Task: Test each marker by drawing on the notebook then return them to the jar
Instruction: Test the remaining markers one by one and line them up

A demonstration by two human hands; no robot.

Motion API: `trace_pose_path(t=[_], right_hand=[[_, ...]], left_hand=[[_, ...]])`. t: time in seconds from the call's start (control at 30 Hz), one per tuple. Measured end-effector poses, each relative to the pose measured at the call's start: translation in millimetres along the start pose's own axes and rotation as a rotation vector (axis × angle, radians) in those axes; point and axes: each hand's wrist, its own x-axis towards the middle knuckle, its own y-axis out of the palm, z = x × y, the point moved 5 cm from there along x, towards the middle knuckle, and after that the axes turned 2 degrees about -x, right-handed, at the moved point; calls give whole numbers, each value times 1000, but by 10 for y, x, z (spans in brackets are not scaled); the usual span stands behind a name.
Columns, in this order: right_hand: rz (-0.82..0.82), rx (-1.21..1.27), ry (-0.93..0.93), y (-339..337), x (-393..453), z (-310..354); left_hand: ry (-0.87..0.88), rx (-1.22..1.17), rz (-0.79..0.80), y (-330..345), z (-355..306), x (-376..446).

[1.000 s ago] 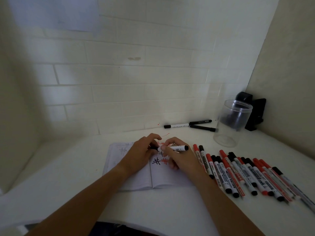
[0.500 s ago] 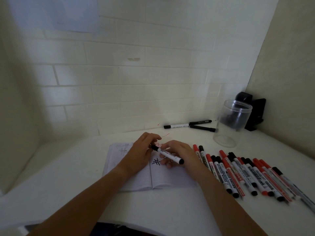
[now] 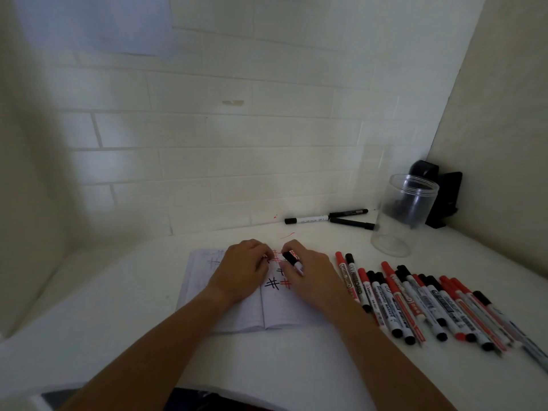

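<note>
The right hand (image 3: 308, 272) is pinching a black-ended marker (image 3: 292, 261) between thumb and curled fingers, its dark end pointing up-left over the open notebook (image 3: 234, 310). The left hand (image 3: 241, 269) is lying on the left page, fingers curled toward the marker's end; whether they are gripping anything is hard to tell, since the fingertips are tucked under. Between the two hands, black and red hash marks (image 3: 278, 283) are showing on the paper, some covered by the hands.

To the right, a row of red and black markers (image 3: 415, 304) is lying close beside the notebook, its far end running out of view. The clear jar (image 3: 400, 215) is standing upright well behind that row, near the corner, with open tabletop (image 3: 118, 307) left of the notebook. Two more markers (image 3: 326, 218) are resting against the tiled wall (image 3: 207, 129). A dark object (image 3: 439, 200) behind the jar is too dim to identify.
</note>
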Motion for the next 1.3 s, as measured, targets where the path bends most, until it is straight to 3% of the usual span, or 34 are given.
trace_pose_path(t=[0.17, 0.4, 0.57, 0.77, 0.9, 0.97, 1.13, 1.3], right_hand=[[-34, -235, 19, 144, 11, 20], [-55, -222, 44, 90, -21, 60], [-178, -321, 177, -60, -66, 19], [-141, -593, 340, -116, -71, -195], [-125, -634, 428, -210, -63, -311], [-159, -635, 369, -234, -17, -279], [-227, -319, 16, -24, 134, -99], [-192, -279, -15, 177, 194, -173]], left_hand=[[-49, 30, 51, 51, 42, 25], [-76, 15, 79, 64, 53, 18], [-86, 27, 93, 70, 68, 18], [-83, 103, 197, 68, 93, 136], [-89, 261, 280, 66, -8, 371], [-103, 367, 232, 119, -61, 465], [-147, 508, 169, 346, -74, 667], [-147, 400, 93, 567, 66, 926]])
